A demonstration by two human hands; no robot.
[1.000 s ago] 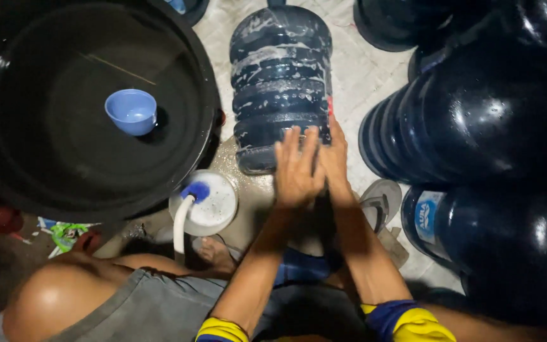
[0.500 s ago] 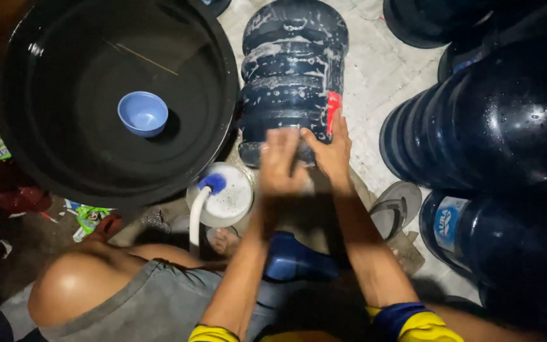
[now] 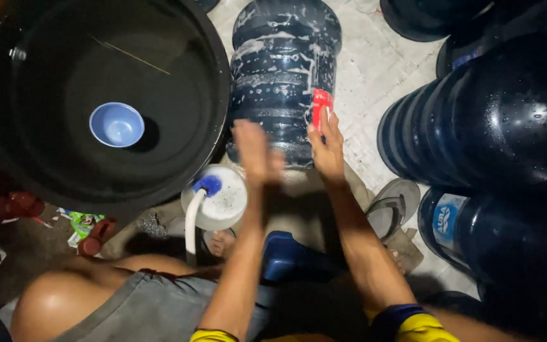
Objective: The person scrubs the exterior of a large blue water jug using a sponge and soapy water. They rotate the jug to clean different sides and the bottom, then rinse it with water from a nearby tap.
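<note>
On the tiled floor, a big blue water jug (image 3: 284, 76) lies on its side, wet with soapy foam, right beside a large black tub (image 3: 45, 171) with a small blue bowl (image 3: 116, 124) inside. The right hand (image 3: 328, 149) presses a red cloth (image 3: 321, 106) on the jug. The left hand (image 3: 252, 152) is open and blurry by the jug's near end, just beside the right hand; I cannot tell if it touches.

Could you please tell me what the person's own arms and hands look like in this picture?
Both forearms are bare, and the left hand and right hand wear no gloves. Short sleeves show at the bottom edge, yellow with a dark blue band.
</note>
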